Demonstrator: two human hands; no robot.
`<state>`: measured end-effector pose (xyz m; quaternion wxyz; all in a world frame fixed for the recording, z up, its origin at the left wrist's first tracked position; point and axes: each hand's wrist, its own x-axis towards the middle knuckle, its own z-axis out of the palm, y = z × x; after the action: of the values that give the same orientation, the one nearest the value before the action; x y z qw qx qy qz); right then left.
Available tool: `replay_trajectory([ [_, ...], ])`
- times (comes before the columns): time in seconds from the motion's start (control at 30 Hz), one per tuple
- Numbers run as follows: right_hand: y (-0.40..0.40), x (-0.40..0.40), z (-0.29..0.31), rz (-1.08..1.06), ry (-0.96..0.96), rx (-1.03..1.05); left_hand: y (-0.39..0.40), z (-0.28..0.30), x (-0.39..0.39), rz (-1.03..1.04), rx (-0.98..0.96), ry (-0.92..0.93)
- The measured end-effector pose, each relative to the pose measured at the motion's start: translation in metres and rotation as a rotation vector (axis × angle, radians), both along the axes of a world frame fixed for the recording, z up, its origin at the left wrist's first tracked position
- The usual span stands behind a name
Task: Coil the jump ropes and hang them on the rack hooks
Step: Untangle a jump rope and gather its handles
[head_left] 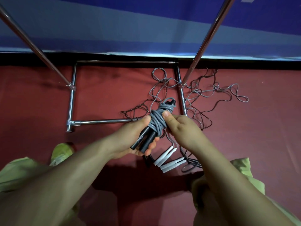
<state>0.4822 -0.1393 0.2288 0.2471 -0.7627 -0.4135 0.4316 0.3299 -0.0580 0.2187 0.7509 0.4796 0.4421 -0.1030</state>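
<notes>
I am holding a grey jump rope [157, 120] in front of me, its cord wound in a tight bundle round a pair of black handles [144, 140]. My left hand [135, 138] is gripping those handles from below, fingers curled round their lower ends and thumb lying along the coils. My right hand [182, 129] is closing on the bundle from the right, thumb pressing on the grey wraps; its other fingers are hidden behind the cord, so I cannot tell how they are lying.

Below my hands, on the red floor [105, 98], four white handles [167, 159] are lying side by side, with a small dark cord [189, 168] looping just beside them. My green shoe [61, 152] is standing to the left, near the corner of the chrome rack base [71, 101].

Farther out, loose grey cords [228, 90] and dark reddish cords [203, 115] are sprawling tangled across the base's right bar and over the floor to its right. Inside the rectangular base, the left part is bare floor. Two chrome rack poles [210, 38] are rising slantwise from the base's side bars toward me. Beyond, a dark strip is edging the floor beneath a blue wall [146, 22].
</notes>
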Motion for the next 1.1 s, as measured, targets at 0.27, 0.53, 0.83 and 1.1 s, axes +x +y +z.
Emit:
replay_trajectory([
  [0.27,-0.001,-0.004,0.000,-0.113,0.236,-0.094,-0.003,-0.005,-0.007,-0.006,0.248,-0.046],
  [0.53,0.001,-0.009,-0.005,-0.267,0.428,-0.043,0.004,-0.015,-0.009,-0.018,0.459,0.014],
  [0.83,-0.011,-0.012,0.004,-0.073,0.502,0.207,0.004,0.005,-0.014,-0.029,-0.588,-0.217],
  [1.1,-0.009,-0.003,0.007,0.010,0.466,0.108,0.002,0.000,-0.015,-0.089,-0.598,-0.311],
])
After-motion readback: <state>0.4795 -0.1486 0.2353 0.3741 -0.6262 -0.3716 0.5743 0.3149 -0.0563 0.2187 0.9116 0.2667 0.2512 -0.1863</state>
